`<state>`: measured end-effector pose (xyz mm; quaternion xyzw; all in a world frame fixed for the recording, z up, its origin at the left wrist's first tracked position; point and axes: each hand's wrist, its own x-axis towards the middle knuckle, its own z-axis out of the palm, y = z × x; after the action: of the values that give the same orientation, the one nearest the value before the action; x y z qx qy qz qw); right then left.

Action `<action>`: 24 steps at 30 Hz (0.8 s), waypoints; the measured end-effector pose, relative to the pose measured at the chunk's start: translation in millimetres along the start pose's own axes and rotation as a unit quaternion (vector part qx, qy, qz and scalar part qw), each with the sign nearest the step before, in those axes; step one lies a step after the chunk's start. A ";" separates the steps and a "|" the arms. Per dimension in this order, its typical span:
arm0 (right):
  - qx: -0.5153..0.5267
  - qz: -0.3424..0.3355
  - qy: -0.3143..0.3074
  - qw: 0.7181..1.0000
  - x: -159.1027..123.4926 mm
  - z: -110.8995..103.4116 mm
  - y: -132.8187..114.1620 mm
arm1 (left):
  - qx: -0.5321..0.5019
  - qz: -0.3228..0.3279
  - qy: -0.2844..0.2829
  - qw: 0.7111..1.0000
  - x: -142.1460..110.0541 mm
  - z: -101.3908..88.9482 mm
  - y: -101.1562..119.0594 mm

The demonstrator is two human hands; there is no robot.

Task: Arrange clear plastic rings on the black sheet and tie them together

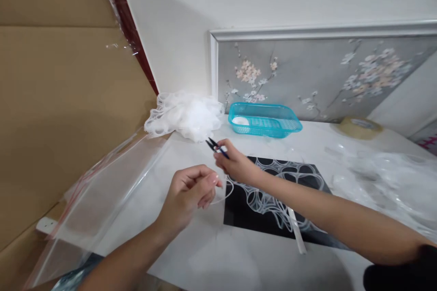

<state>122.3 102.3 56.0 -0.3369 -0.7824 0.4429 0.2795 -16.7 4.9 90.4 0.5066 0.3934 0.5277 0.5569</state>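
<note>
My left hand is closed in a pinch on a thin translucent ring, whose curve shows to the right of the fingertips. Small dark-bladed snips are in the grip of my right hand, just above and to the right of the left one. Their blades point up and left, slightly apart, and touch nothing. Under my right forearm lies a black mat with a tangle of clear and white rings on it. A white stick-like strip lies over the mat's front edge.
A pile of white rings stands at the back left, beside a turquoise basket holding a white round item. Clear plastic bags lie left. A tape roll and more clear plastic pieces are right. Cardboard walls the left side.
</note>
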 end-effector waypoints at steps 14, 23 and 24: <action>0.261 0.027 0.096 0.960 -140.3 -70.1 -47.8 | -0.035 -0.016 -0.027 0.999 9.4 82.6 22.2; 0.432 0.030 0.078 0.898 -146.0 -71.6 -50.2 | -0.027 -0.007 -0.024 0.999 21.4 102.4 21.5; 0.433 0.031 0.076 0.898 -145.7 -71.9 -50.3 | -0.025 -0.009 -0.021 0.999 22.5 102.7 20.8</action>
<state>251.0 6.6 112.5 -0.2392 -0.4791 0.7195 0.4422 82.3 10.3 131.1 0.5004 0.3729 0.5215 0.5819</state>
